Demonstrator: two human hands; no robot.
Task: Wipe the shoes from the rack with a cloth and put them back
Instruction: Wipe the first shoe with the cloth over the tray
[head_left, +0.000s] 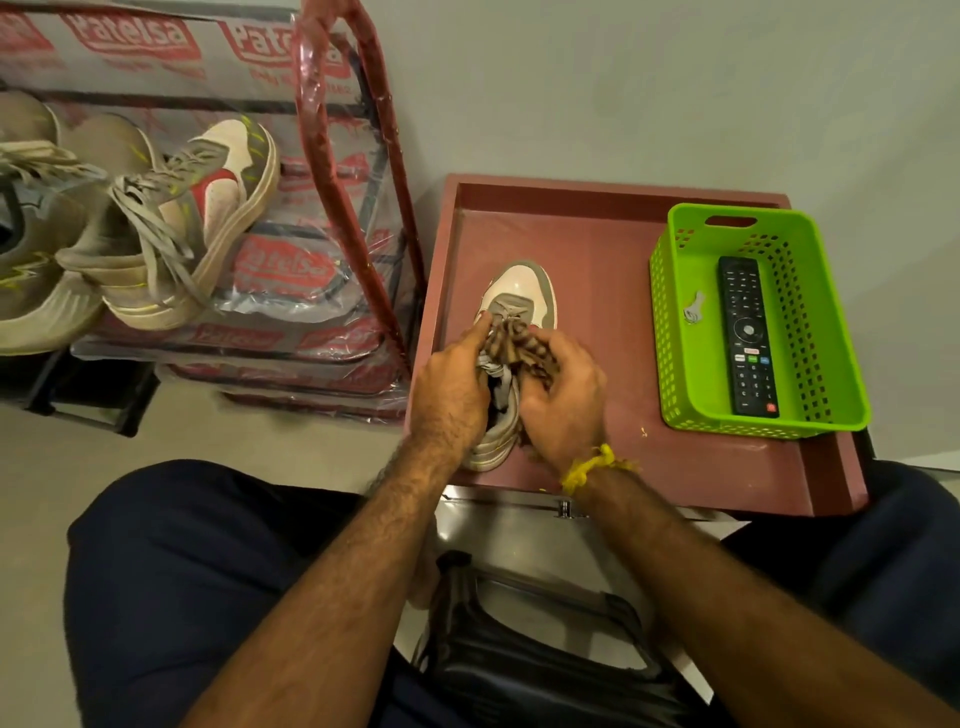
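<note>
Head view
Shoe: a pale sneaker (519, 301) lies on the reddish-brown surface (597, 249), toe pointing away from the person, heel near the front edge.
Left hand: the left hand (452, 384) grips the shoe's left side, fingers curled round the upper and index finger stretched toward the laces.
Right hand: the right hand (563, 400) clutches a brown patterned cloth (519, 345) bunched against the laces and right side of the shoe; a yellow thread (589, 467) is tied round that wrist.
Hands together: both sit close on the shoe, almost touching over the tongue.
Rack: a red-framed shoe rack (358, 171) wrapped in printed plastic stands left of the surface, with other sneakers (171, 228) on its shelf.
Basket: a green perforated basket (810, 291) sits on the right of the surface, holding a black remote (748, 338) and a small key (693, 306).
</note>
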